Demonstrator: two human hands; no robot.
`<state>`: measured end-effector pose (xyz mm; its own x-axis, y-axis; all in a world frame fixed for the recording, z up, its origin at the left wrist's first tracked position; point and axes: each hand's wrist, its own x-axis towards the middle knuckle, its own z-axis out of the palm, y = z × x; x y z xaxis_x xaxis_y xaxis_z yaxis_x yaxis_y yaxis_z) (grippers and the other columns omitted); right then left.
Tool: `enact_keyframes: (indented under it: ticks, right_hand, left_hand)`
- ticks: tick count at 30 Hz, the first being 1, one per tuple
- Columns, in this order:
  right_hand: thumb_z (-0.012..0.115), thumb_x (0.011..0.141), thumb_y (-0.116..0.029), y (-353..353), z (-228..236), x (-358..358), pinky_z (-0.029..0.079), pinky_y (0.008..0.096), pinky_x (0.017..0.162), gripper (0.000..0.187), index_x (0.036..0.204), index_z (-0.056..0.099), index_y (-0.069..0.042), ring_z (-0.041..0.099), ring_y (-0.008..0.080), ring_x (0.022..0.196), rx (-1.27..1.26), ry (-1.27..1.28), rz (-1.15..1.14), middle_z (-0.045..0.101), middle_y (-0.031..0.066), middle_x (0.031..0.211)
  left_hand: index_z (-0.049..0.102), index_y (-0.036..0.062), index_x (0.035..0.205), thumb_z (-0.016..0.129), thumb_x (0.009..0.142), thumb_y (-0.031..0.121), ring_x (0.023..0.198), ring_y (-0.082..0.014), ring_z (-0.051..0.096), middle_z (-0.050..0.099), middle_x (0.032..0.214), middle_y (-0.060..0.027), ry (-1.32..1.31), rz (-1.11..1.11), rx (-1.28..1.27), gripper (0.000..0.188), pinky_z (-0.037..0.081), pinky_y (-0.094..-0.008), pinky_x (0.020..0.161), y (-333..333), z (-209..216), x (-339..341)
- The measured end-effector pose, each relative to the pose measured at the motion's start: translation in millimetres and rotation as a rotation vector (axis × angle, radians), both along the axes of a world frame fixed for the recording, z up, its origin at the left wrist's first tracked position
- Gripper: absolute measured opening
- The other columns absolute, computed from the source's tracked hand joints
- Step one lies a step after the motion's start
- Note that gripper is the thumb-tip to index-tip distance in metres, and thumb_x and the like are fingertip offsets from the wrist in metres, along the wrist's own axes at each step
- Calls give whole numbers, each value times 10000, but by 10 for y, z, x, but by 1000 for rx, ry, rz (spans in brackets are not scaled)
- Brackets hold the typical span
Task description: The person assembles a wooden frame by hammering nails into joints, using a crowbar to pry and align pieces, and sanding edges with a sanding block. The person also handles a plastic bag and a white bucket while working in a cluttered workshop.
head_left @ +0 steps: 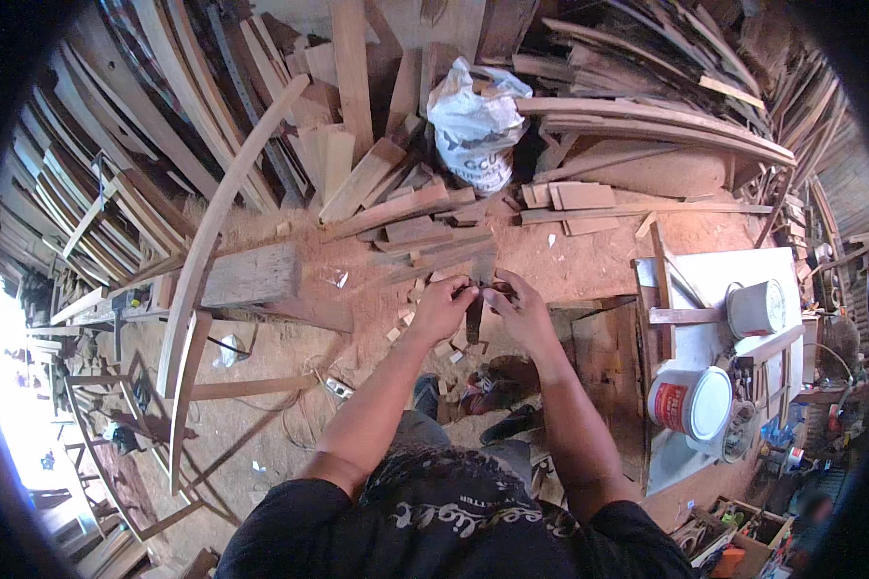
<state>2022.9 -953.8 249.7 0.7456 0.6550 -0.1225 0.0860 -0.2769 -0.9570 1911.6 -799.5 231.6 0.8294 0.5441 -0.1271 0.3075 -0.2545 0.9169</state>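
Observation:
Close together at the middle of the view, my left hand (442,309) and my right hand (519,307) both pinch a narrow dark strip (474,318), perhaps wood. Its lower end points down toward my feet, while its upper part shows between my fingertips. Both hands are closed, thumbs facing each other. Just beyond my fingers lies a low pile of wood offcuts (425,234) on the dusty ground. Small pale wood scraps (406,318) are scattered beside my left wrist.
A white sack (475,125) stands beyond the offcuts. Long curved wooden pieces (224,203) lean at left; more boards (657,125) are stacked far right. At right, a white-topped table (681,463) carries white buckets (755,309). A thick beam (251,273) lies to the left.

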Motion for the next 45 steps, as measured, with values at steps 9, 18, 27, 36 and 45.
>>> enact_keyframes:
  ticks: [9,18,27,36,45]
  right_hand:
    - [738,849,-113,449,715,-357,568,428,787,282,1077,668,38,734,363,880,-193,-399,22,730,229,907]
    - [738,838,-138,749,364,-582,556,515,805,305,1104,674,-2,692,468,943,-380,-545,-90,712,279,973]
    - [724,842,-246,839,-341,-650,567,513,823,372,1129,661,-18,702,454,943,-421,-585,-7,716,272,982]
    - [638,975,-125,678,-919,-1010,598,429,790,208,1175,618,-69,732,250,924,-225,507,-14,736,101,996]
    - [658,994,-71,906,-1286,-818,604,365,731,278,1250,551,-79,712,189,960,-39,730,-24,707,55,1072]
  left_hand:
    - [727,90,1120,668,955,293,958,-374,726,756,1043,-178,57,30,308,269,560,-472,838,179,773,-286]
    - [735,48,1017,660,928,191,891,-422,711,735,914,-222,-81,83,348,185,554,-522,801,330,332,-419]
    - [733,73,1087,686,922,217,987,-373,714,759,1006,-170,209,20,350,224,561,-469,849,509,-264,-449]
    - [727,34,1095,741,912,224,806,-215,734,764,912,-124,172,4,-185,265,599,-362,743,583,-794,-831]
    - [765,-3,959,824,870,225,666,-121,640,729,815,-44,271,-51,-313,252,492,-278,588,917,-776,-515]
